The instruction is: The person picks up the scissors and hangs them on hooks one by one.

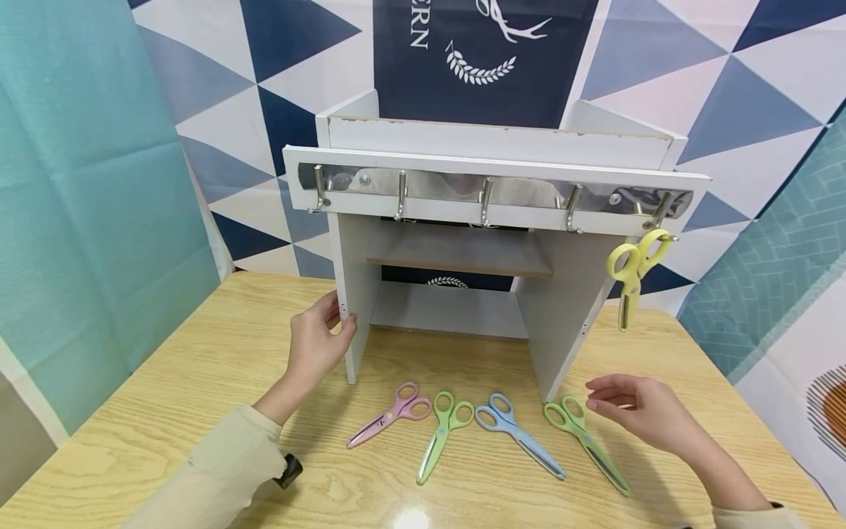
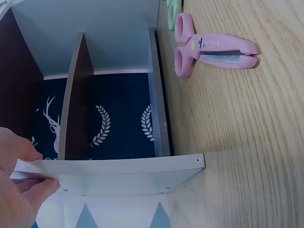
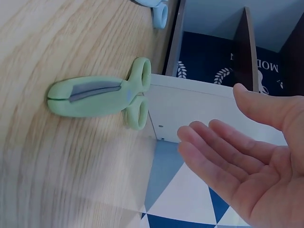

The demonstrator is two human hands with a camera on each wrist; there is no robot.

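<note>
Patterned backdrop (image 1: pixel 284 44), wooden table (image 1: pixel 165 382). The left hand (image 1: pixel 316 342) pinches the side of a white shelf (image 1: pixel 456 253); the right hand (image 1: pixel 651 410), empty, fingers loosely parted, hovers beside the rightmost green scissors (image 1: pixel 584 436) on the table. I'd judge them light and stiff, easiest held by the loops (image 3: pixel 135 73).

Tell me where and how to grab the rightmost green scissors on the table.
I'd pinch the green scissors at the pivot, just below the loops, coming from above and the right. They lie flat and closed; the loops sit at or almost against the white side panel, while bare tabletop on the right likely leaves room.
</note>
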